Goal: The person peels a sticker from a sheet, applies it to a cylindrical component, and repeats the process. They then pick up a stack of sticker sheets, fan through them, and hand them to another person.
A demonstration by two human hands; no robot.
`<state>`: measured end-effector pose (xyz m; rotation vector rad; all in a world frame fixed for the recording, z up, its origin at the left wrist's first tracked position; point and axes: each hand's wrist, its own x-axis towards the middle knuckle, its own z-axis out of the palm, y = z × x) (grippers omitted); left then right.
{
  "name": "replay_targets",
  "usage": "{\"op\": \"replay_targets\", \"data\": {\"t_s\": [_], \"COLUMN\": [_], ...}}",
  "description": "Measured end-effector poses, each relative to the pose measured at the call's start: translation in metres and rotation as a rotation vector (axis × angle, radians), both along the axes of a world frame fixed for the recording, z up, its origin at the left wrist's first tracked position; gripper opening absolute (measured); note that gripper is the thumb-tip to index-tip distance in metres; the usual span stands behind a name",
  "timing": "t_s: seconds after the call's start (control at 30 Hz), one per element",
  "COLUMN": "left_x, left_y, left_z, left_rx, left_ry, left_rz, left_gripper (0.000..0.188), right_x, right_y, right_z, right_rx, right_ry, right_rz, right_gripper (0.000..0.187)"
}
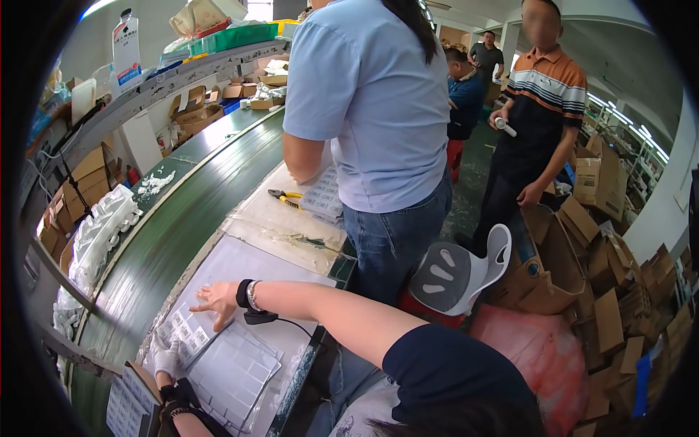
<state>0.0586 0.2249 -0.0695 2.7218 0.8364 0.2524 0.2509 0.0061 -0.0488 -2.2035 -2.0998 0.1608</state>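
My right hand (217, 303) is bare, fingers spread, over the far edge of a sheet of printed labels (191, 329) on the worktable. My left hand (166, 355), in a white glove, lies at the left end of that sheet with its fingers stretched out along it. Both wrists carry black bands, and a cable runs from the right one. Close beside the hands is a stack of pale sheets (237, 370) with blank rectangles, slightly fanned. At the lower left a box (131, 404) holds more printed label sheets.
A green conveyor belt (145, 291) runs along the left, with plastic-wrapped white parts (102, 226) beyond it. Yellow-handled pliers (285, 197) lie farther up the table near a co-worker in a light blue shirt (364, 102). A grey-white chair (455, 273) and cardboard boxes (542, 277) stand right.
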Motion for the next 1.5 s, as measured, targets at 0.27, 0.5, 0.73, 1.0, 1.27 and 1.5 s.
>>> {"op": "replay_targets", "data": {"t_s": [0.27, 0.5, 0.73, 1.0, 1.27, 1.5], "left_x": [0.011, 0.037, 0.032, 0.047, 0.052, 0.057], "left_y": [-0.015, -0.003, -0.071, -0.096, -0.097, -0.101], "left_z": [-0.006, -0.042, 0.012, 0.042, 0.041, 0.041], "left_rx": [-0.605, -0.899, -0.121, -0.017, -0.043, -0.051], "left_ry": [-0.2, -0.348, -0.018, 0.227, 0.228, 0.192], "left_rz": [-0.026, -0.011, 0.061, 0.127, 0.191, 0.185], "left_gripper": [0.069, 0.076, 0.084, 0.093, 0.098, 0.097], "right_x": [0.007, 0.029, 0.011, 0.02, 0.02, 0.018], "right_y": [0.005, -0.002, -0.01, -0.009, -0.001, 0.005], "right_z": [0.005, -0.015, -0.009, -0.016, -0.009, -0.009], "right_rx": [-0.142, 0.055, 0.094, 0.18, 0.131, 0.099], "right_ry": [0.068, 0.115, 0.125, 0.099, 0.007, -0.022], "right_rz": [0.007, 0.036, 0.047, 0.167, 0.199, 0.201], "right_gripper": [0.096, 0.096, 0.086, 0.072, 0.059, 0.056]}}
